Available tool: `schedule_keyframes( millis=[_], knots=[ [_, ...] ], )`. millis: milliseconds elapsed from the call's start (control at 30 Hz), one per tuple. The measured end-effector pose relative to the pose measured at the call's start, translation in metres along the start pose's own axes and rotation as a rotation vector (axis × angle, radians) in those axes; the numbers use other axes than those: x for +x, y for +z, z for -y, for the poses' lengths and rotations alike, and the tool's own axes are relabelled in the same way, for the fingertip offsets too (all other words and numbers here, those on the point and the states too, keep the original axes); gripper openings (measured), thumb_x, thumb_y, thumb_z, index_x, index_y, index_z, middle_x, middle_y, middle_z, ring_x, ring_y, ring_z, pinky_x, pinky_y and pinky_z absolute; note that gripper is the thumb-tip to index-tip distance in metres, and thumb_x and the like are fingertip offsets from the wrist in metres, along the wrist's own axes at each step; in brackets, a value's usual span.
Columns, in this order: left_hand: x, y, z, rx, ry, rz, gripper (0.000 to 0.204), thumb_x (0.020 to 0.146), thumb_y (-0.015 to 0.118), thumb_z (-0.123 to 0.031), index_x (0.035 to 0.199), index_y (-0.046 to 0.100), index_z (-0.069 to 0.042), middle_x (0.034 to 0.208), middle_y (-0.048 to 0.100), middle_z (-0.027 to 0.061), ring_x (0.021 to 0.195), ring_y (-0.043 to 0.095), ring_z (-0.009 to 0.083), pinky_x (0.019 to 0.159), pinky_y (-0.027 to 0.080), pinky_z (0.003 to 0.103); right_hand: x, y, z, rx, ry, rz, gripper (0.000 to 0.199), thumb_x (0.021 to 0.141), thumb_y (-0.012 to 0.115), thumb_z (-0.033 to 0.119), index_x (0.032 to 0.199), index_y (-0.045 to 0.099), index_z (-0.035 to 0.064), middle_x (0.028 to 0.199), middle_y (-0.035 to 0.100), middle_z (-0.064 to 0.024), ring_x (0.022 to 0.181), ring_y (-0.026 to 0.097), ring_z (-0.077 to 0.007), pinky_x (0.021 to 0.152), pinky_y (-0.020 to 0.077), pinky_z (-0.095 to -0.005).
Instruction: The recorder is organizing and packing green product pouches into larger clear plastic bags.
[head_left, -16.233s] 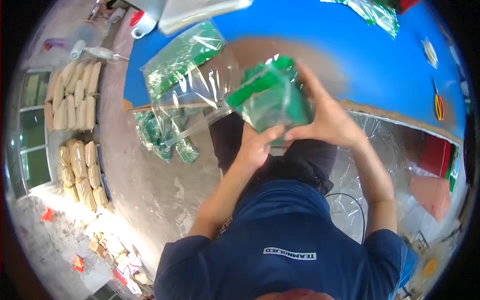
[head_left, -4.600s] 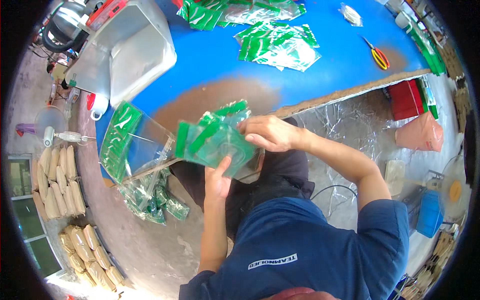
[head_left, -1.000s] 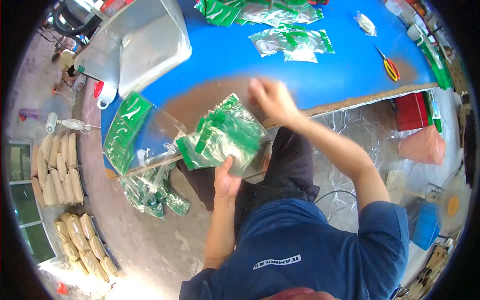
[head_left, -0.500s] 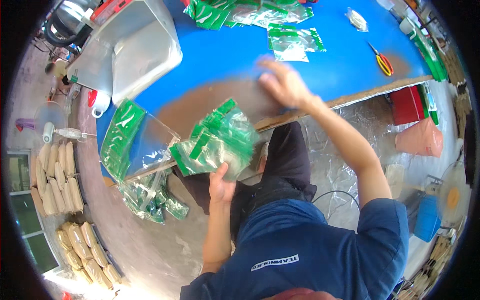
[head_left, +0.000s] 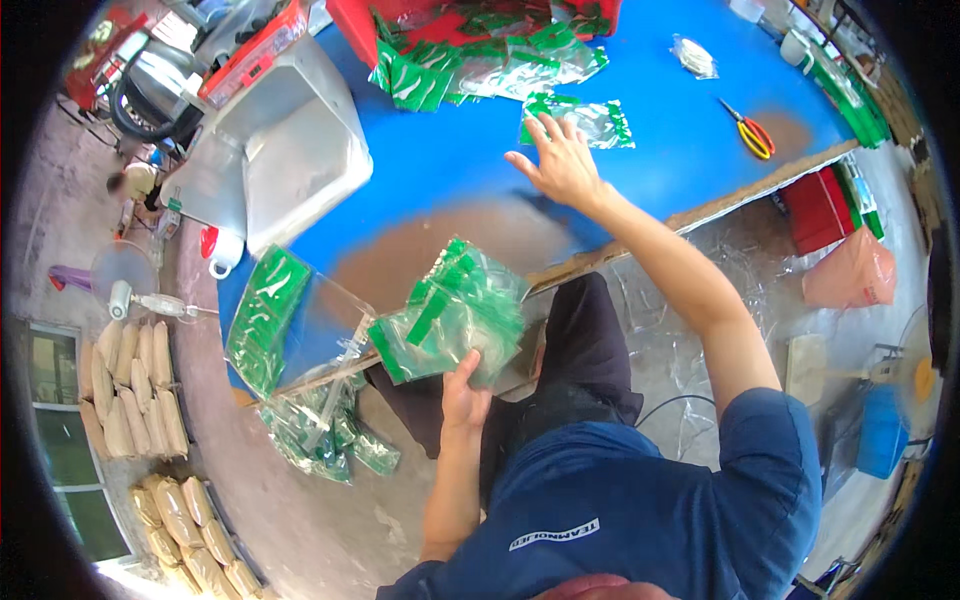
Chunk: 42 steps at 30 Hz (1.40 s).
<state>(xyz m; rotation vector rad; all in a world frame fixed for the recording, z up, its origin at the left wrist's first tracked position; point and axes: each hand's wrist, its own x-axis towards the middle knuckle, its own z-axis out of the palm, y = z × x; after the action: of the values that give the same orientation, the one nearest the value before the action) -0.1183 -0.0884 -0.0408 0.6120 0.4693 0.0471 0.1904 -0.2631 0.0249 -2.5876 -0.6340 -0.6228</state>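
Observation:
My left hand (head_left: 465, 383) grips a stack of clear bags with green print (head_left: 452, 318) from below, held over my lap at the edge of the blue table (head_left: 450, 175). My right hand (head_left: 556, 165) is stretched out over the table with its fingers spread, holding nothing. Its fingertips almost touch a single green-printed bag (head_left: 582, 118) lying flat. Beyond that bag lies a loose pile of the same bags (head_left: 470, 68) in front of a red bin (head_left: 372, 16).
A grey plastic tub (head_left: 290, 160) stands at the table's left. Another stack of green bags (head_left: 265, 315) lies on the left corner, with more bags (head_left: 320, 435) fallen on the floor below. Scissors (head_left: 748, 133) lie at the right. Tan sacks (head_left: 135, 385) sit on the floor.
My right hand has left the held stack and reached forward across the table toward the single bag. My left hand keeps the stack in place.

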Motion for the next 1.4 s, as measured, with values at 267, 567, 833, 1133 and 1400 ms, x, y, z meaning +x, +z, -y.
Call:
schedule_keyframes(
  millis=[267,567,833,1133,1400],
  knots=[
    [-0.013,-0.030,-0.013,0.038,0.078,0.076,0.067,0.082,0.066,-0.004,0.144,0.040,-0.003,0.135,0.054,0.0107,0.125,0.054,0.0270,0.110,0.042,0.044,-0.090,-0.033,0.038,0.548,-0.610,0.427,0.051,0.081,0.077,0.030,0.115,0.053,0.0009,0.107,0.060,-0.0186,0.107,0.060,-0.0366,0.092,0.0497,-0.0426],
    [-0.004,-0.023,-0.024,-0.110,0.011,0.207,0.068,0.081,0.070,-0.006,0.142,0.042,-0.002,0.136,0.055,0.0127,0.126,0.054,0.0306,0.108,0.043,0.050,-0.131,-0.036,0.065,0.466,-0.486,0.271,0.046,0.073,0.070,0.001,0.118,0.060,0.0011,0.107,0.056,-0.0129,0.101,0.056,-0.0322,0.088,0.0491,-0.0394],
    [0.006,0.008,-0.046,0.053,-0.021,0.184,0.067,0.081,0.072,-0.006,0.141,0.043,-0.002,0.131,0.059,0.0119,0.118,0.060,0.0281,0.102,0.050,0.046,-0.125,-0.051,0.090,1.770,0.761,0.367,0.019,0.099,0.061,0.014,0.116,0.055,0.0105,0.101,0.064,0.0010,0.092,0.059,-0.0064,0.076,0.0496,-0.0282],
    [0.077,0.053,-0.116,1.033,0.626,0.357,0.079,0.080,0.077,-0.004,0.147,0.035,-0.005,0.139,0.048,0.0108,0.121,0.054,0.0240,0.105,0.044,0.039,-0.044,-0.065,0.101,1.013,-0.181,0.317,0.099,0.075,0.086,0.025,0.148,0.024,0.0020,0.140,0.049,-0.0285,0.131,0.049,-0.0399,0.107,0.0410,-0.0460],
    [0.115,0.076,-0.115,0.575,0.454,0.333,0.083,0.088,0.070,-0.005,0.153,0.019,-0.009,0.142,0.045,0.0146,0.128,0.049,0.0255,0.107,0.044,0.040,-0.040,-0.012,0.099,1.018,0.016,0.364,0.076,0.082,0.075,0.015,0.143,0.031,0.0049,0.117,0.064,-0.0214,0.111,0.062,-0.0386,0.094,0.0486,-0.0439]
  ],
)
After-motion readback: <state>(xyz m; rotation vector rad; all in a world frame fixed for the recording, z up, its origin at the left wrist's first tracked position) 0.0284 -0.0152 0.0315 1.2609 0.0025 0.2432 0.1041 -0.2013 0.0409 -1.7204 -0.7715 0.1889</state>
